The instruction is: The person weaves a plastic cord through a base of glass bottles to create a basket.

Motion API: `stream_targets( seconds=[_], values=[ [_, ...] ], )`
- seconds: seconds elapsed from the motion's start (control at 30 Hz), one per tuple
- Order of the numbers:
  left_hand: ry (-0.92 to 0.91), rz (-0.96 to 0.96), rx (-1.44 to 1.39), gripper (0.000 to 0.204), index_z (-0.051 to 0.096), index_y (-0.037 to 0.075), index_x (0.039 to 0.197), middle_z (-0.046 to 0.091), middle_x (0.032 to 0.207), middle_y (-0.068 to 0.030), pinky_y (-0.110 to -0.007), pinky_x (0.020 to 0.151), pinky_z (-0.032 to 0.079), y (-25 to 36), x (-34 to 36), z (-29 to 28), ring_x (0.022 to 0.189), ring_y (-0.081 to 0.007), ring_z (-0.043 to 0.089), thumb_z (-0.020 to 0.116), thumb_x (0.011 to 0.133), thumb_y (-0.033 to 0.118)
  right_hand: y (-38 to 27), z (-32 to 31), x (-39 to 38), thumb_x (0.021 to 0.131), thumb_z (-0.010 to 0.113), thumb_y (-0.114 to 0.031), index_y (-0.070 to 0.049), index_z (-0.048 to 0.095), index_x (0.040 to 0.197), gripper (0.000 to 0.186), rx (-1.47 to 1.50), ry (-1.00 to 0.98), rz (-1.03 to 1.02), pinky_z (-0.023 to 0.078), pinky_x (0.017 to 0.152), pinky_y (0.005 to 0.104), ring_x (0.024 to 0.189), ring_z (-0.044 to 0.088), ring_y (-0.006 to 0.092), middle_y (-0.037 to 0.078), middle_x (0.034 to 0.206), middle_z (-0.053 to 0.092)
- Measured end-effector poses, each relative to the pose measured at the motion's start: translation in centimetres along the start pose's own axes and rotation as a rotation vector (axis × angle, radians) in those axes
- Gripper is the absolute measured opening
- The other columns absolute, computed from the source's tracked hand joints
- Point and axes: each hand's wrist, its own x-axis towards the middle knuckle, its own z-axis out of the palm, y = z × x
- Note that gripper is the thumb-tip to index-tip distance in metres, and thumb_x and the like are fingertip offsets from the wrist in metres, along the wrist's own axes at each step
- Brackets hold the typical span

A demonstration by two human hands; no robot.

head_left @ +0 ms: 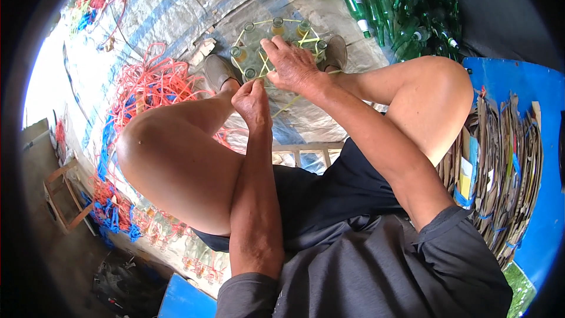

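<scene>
A bundle of clear glass bottles (238, 56), some with amber contents, stands upright between my shoes, ringed and crossed by pale yellow strapping (303, 42). My left hand (252, 100) is closed at the bundle's near left edge, pinching the strap. My right hand (288, 68) lies over the bottle tops with fingers apart and slightly bent; what is under the fingers is partly hidden. My shoes (219, 70) flank the bottles.
Green bottles (400, 12) are heaped at back right. Tangled pink and blue strapping (147, 85) lies to my left, near more tied bottles (200, 265). Stacked cardboard (494, 171) leans by a blue board (544, 141) at right. A wooden frame (65, 194) is at left.
</scene>
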Motion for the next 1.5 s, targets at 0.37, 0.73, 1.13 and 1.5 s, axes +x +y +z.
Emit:
stream_targets(
  seconds=[0.37, 0.73, 1.13, 1.5],
  values=[
    [-0.080, 0.148, 0.254, 0.016, 0.072, -0.008, 0.080, 0.052, 0.062, 0.0058, -0.022, 0.049, 0.030, 1.7, -0.4, -1.1, 0.055, -0.0032, 0.042, 0.062, 0.082, 0.005, -0.1, 0.2, -0.4, 0.073, 0.072, -0.012, -0.008, 0.048, 0.123, 0.056, 0.069, 0.028, 0.002, 0.052, 0.083, 0.0463, 0.102, 0.063, 0.0346, 0.013, 0.115, 0.053],
    [-0.204, 0.453, 1.187, 0.022, 0.076, 0.007, 0.081, 0.068, 0.076, -0.0214, -0.047, 0.069, 0.054, 7.9, 0.9, -0.8, 0.072, -0.0406, 0.068, 0.059, 0.077, 0.022, 0.2, 0.7, -0.3, 0.074, 0.068, -0.004, -0.007, 0.050, 0.119, 0.048, 0.127, 0.011, 0.038, 0.052, 0.086, 0.0448, 0.109, 0.060, 0.0327, 0.012, 0.115, 0.055],
    [-0.462, 0.498, 1.432, 0.021, 0.077, 0.010, 0.082, 0.070, 0.069, -0.0109, -0.039, 0.064, 0.053, 10.3, 6.5, 0.2, 0.065, -0.0254, 0.069, 0.065, 0.077, 0.028, 0.0, 0.9, -0.5, 0.073, 0.067, 0.000, -0.008, 0.053, 0.115, 0.045, 0.138, 0.078, 0.019, 0.053, 0.084, 0.0450, 0.109, 0.060, 0.0319, 0.011, 0.115, 0.055],
    [-0.299, 0.332, 1.154, 0.021, 0.077, 0.005, 0.085, 0.069, 0.074, -0.0198, -0.040, 0.066, 0.053, 8.0, 5.8, -1.9, 0.067, -0.0289, 0.069, 0.066, 0.076, 0.021, 0.2, 1.0, -1.0, 0.074, 0.072, -0.008, -0.009, 0.048, 0.128, 0.059, 0.138, 0.092, 0.010, 0.053, 0.087, 0.0441, 0.113, 0.057, 0.0300, 0.009, 0.117, 0.053]
  ],
)
